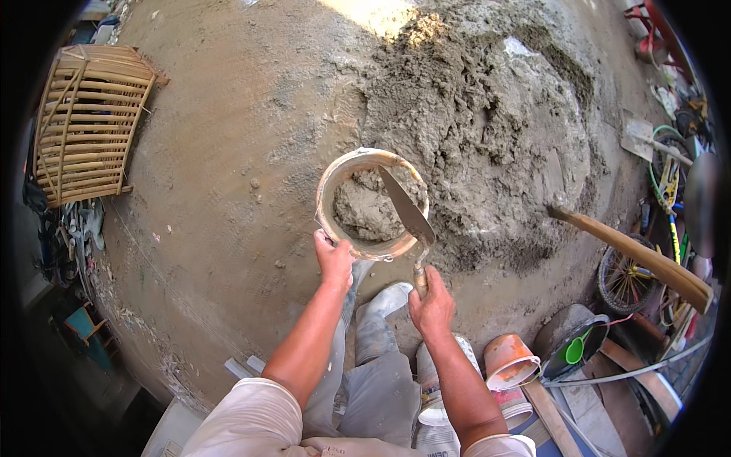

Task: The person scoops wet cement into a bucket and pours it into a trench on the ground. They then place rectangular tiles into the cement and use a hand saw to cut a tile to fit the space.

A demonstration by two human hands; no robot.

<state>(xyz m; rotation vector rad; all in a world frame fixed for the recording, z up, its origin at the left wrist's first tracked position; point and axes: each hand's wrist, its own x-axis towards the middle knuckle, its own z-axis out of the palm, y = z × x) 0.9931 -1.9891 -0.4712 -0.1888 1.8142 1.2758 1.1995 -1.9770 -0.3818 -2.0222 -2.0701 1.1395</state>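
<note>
one slatted frame (93, 126) stands far left; then the left grip (335, 261), clamped on the near rim of one bucket (326, 196) holding grey mix (362, 207); the right grip (432, 306), clamped on one trowel (407, 207), blade over the bucket; one grey heap (487, 129) on the ground (221, 175).

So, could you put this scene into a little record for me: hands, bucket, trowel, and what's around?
Left hand: holding the bucket at its near-left edge
Right hand: gripping the trowel by its handle
Bucket contents: lumpy grey mix
Trowel blade: over the bucket's opening
Ground: big grey pile, beyond and right of the bucket
Far left: slatted frame
Far right: shovel
</note>
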